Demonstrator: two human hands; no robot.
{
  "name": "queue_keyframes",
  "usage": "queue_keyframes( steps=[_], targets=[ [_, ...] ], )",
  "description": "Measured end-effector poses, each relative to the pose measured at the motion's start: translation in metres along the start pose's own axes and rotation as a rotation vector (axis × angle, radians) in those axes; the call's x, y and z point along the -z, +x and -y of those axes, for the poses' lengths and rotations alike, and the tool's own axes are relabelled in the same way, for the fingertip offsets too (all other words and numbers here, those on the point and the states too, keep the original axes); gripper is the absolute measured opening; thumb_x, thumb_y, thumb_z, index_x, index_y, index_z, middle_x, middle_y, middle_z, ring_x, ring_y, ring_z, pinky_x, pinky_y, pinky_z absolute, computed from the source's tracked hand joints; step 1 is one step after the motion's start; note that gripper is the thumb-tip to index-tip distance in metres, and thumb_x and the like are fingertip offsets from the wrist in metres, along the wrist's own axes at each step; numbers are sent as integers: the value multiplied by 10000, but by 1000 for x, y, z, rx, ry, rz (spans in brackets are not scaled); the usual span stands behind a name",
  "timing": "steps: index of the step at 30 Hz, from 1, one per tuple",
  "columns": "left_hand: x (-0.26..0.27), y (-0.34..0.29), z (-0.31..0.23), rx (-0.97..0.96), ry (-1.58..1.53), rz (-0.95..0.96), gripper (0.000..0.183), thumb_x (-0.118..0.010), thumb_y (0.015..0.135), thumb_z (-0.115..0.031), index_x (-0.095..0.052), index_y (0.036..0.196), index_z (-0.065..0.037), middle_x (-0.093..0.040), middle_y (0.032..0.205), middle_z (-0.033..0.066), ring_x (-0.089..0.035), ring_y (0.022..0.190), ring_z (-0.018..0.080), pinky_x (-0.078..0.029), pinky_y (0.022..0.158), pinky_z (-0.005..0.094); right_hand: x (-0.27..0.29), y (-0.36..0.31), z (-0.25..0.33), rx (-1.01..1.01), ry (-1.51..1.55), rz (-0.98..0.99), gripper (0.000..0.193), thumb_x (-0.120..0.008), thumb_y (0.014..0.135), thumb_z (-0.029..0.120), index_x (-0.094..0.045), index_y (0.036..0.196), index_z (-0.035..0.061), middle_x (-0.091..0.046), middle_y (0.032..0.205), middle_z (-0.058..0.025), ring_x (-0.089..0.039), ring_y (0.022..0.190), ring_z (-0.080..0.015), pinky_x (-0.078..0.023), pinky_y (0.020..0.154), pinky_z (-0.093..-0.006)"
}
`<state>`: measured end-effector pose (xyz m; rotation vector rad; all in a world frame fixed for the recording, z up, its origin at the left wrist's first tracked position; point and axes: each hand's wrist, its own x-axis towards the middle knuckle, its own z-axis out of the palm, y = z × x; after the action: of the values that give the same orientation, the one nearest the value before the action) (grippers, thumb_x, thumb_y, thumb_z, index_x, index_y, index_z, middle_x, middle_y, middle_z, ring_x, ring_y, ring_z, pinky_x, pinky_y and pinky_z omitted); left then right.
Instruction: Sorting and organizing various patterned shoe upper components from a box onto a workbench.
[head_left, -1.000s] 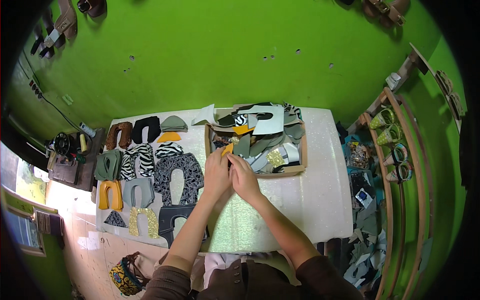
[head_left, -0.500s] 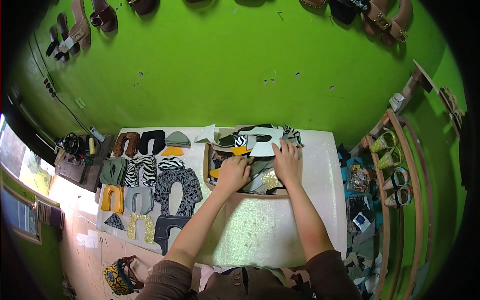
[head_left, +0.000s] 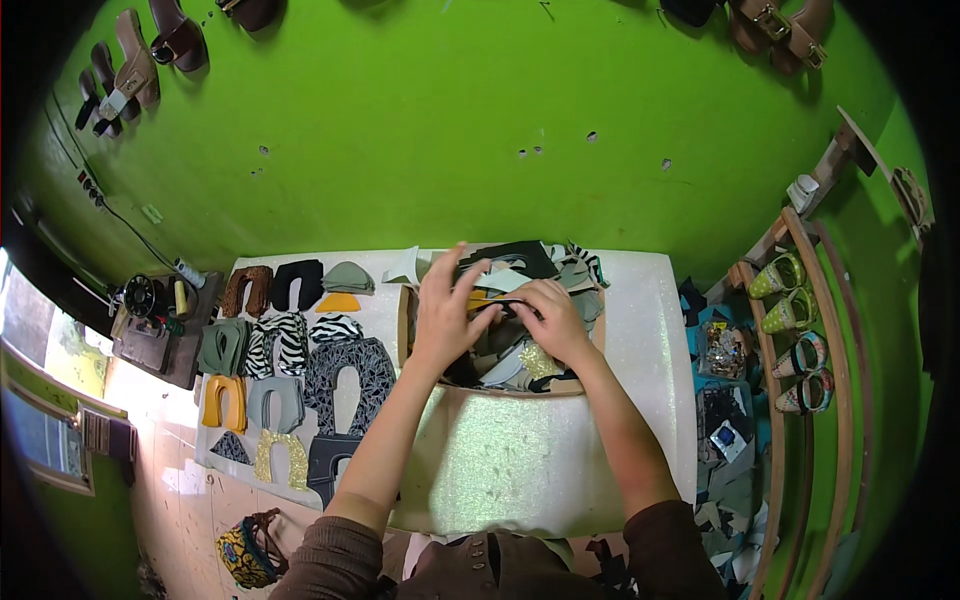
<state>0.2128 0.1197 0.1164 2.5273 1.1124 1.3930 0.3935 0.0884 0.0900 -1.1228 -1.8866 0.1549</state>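
Note:
A low cardboard box full of mixed cut pieces stands on the pale table. Over its left part, my left hand is raised with fingers spread, its thumb close to the right hand's fingertips. Near the box's middle, my right hand is curled with fingertips together on the edge of a dark piece, mostly hidden by the hands. A glittery gold scrap lies below the right hand. Behind the hands are a black piece and a white piece.
Left of the box, small stacks of U-shaped pieces lie in rows: zebra-patterned, yellow, grey and gold. A large dark patterned piece lies nearest the box. A wooden rack with shoes stands at right.
My left hand has lifted and spread its fingers. The right hand has moved left toward it, off the white U-shaped piece, and its fingers have curled in. The view has shifted slightly.

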Motion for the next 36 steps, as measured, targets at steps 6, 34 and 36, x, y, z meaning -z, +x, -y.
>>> queue_keyframes(
  steps=[6,34,36],
  targets=[
    [-2,-9,12,30,-174,176,147,-625,787,-97,-622,907,-13,-601,746,118,-585,678,262,-449,595,318,-3,-2,-3,-128,65,-42,164,-632,774,117,-610,914,34,-600,877,-99,-569,855,-281,-442,756,-346],
    [52,-108,56,1118,-1206,-34,213,-464,901,-68,-519,1100,-16,-605,938,46,-579,800,97,-463,708,225,-57,-54,45,-851,907,-29,387,-506,887,39,-404,1253,-35,-571,1116,-91,-535,989,-122,-411,858,-229],
    [59,-124,61,1141,-1193,-33,211,-463,901,-67,-519,1097,-17,-605,935,43,-580,792,98,-467,698,227,-68,-60,53,-876,903,-6,390,-506,886,36,-402,1254,-37,-567,1123,-93,-535,990,-123,-411,857,-229]
  ],
)
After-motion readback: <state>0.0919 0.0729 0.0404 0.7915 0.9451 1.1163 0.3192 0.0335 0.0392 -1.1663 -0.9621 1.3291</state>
